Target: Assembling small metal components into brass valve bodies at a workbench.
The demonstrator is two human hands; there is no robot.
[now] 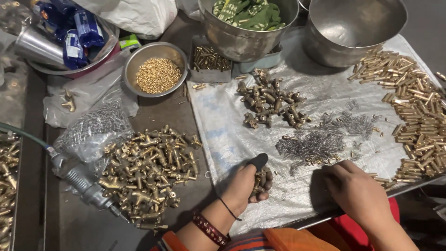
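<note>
head view, looking down on a cluttered desk (162,116) covered partly by a pale plastic sheet (232,135). left hand (241,186), wrist banded with a dark thread and a red bangle, curled in a closed grip around a few small brass fittings (263,179), thumb capped in black. right hand (355,193) lying knuckles up on the sheet, fingers bent down near a scatter of thin steel springs (320,142); cannot tell whether closed on anything. to the left, a large heap of bare brass tee fittings (151,172) beside an air tool (81,179) on a hose. farther up the sheet, a smaller cluster of darker fittings (272,100), seemingly the pieces already handled. along the right edge, a wide spread of brass pins (413,102). at the back, a steel bowl of tiny brass parts (158,74), a tray of pins (210,60), two big steel pots. judging by pile sizes, only a small share done, most of the heap untouched.
</note>
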